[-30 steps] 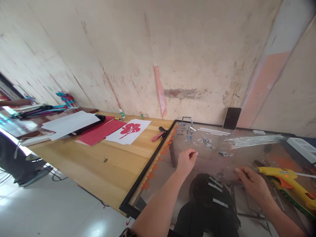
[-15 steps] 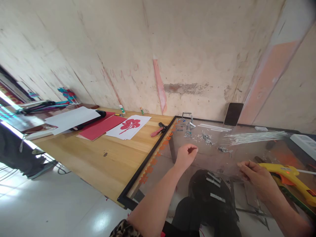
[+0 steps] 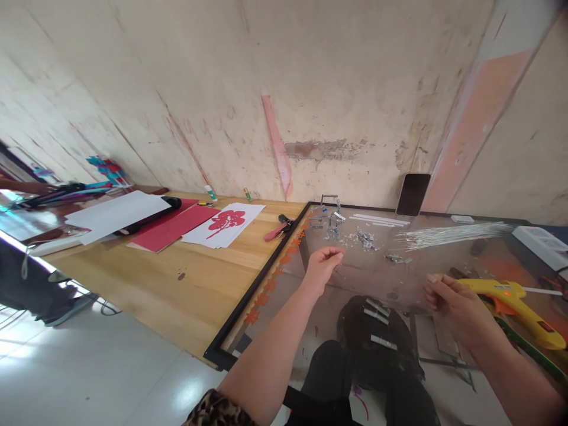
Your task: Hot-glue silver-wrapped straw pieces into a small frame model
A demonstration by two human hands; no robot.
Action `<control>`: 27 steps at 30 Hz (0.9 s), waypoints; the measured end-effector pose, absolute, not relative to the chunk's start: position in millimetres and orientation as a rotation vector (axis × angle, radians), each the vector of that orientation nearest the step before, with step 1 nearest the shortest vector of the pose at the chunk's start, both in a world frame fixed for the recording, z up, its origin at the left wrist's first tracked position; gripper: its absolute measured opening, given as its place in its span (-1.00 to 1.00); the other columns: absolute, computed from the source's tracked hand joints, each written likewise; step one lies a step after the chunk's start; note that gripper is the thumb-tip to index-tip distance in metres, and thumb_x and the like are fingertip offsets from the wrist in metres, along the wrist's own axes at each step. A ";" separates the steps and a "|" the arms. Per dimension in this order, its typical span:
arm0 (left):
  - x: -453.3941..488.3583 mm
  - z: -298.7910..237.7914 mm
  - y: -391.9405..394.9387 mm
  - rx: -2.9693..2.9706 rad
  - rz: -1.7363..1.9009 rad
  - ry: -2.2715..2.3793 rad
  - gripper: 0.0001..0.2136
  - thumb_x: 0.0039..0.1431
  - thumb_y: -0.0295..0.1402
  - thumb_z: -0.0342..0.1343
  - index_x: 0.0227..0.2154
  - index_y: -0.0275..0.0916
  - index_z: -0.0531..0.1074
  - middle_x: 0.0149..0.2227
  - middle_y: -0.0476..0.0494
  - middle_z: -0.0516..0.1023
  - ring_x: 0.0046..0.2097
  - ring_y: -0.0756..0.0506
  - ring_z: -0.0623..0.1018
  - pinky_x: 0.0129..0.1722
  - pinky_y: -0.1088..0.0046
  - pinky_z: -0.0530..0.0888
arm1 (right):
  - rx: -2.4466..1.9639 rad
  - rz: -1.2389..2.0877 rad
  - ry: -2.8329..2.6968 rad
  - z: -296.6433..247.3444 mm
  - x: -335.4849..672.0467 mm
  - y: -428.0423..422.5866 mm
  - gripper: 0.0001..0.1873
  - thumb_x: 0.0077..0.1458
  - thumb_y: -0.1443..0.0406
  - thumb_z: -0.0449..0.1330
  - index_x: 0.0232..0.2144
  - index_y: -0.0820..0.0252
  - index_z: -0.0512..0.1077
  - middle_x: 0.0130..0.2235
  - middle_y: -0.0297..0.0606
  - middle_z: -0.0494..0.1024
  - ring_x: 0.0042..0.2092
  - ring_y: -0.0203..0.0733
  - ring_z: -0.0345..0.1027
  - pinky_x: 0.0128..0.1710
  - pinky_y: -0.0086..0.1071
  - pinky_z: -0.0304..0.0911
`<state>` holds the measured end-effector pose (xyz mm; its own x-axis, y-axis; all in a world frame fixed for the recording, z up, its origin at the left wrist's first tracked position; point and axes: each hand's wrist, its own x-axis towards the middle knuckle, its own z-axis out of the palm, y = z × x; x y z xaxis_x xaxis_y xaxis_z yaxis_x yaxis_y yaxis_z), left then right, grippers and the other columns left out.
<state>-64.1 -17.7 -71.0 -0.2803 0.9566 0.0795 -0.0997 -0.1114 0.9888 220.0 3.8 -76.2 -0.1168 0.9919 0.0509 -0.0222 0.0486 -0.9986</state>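
Left hand (image 3: 323, 266) and right hand (image 3: 452, 302) both pinched, can't tell if on anything, so brace your wrists clear of the yellow plastic glue gun (image 3: 523, 303) toward the black-framed glass surface (image 3: 377, 281)'s right edge.

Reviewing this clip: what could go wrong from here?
The right hand is close to the yellow glue gun, whose light is lit; it might burn the skin if hot. The left hand might scatter the loose grey scraps nearby. The phone, propped upright, could slip if bumped.
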 end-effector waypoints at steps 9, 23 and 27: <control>-60.9 -65.2 -23.1 0.942 1.508 1.100 -0.71 -0.06 -0.27 0.25 -0.28 -0.33 0.49 -0.50 -0.06 0.47 -0.43 0.03 0.49 -0.36 0.51 0.41 | -1.245 1.382 -1.261 -76.5 213.9 -1.6 -0.65 -0.17 0.08 0.34 -0.39 0.22 0.53 -0.33 -0.20 0.56 -0.41 -0.30 0.32 -0.39 -0.41 0.31; -19.7 -30.0 -63.1 0.723 1.313 0.503 -0.87 -0.01 -0.45 0.25 -0.35 -0.35 0.49 -0.44 -0.05 0.46 -0.35 0.03 0.51 -0.31 0.51 0.42 | -1.083 1.554 -1.706 -34.0 168.1 -49.9 -0.49 -0.04 0.10 0.24 -0.03 0.14 0.40 -0.08 -0.20 0.53 -0.19 -0.19 0.39 -0.29 -0.38 0.27; -12.0 -24.5 -71.7 0.717 1.262 0.432 -0.89 0.02 -0.45 0.22 -0.35 -0.34 0.49 -0.43 -0.06 0.47 -0.33 0.01 0.52 -0.31 0.51 0.43 | -1.082 1.636 -1.595 -30.6 159.7 -60.2 -0.63 -0.06 0.11 0.27 -0.23 0.21 0.47 -0.38 -0.32 0.53 -0.48 -0.37 0.26 -0.48 -0.45 0.14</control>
<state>-12.0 -71.7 -24.5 0.2676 0.9595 0.0876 -0.7044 0.1328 0.6972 159.7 -60.2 -30.6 -0.4848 0.8633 -0.1403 0.1181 -0.0944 -0.9885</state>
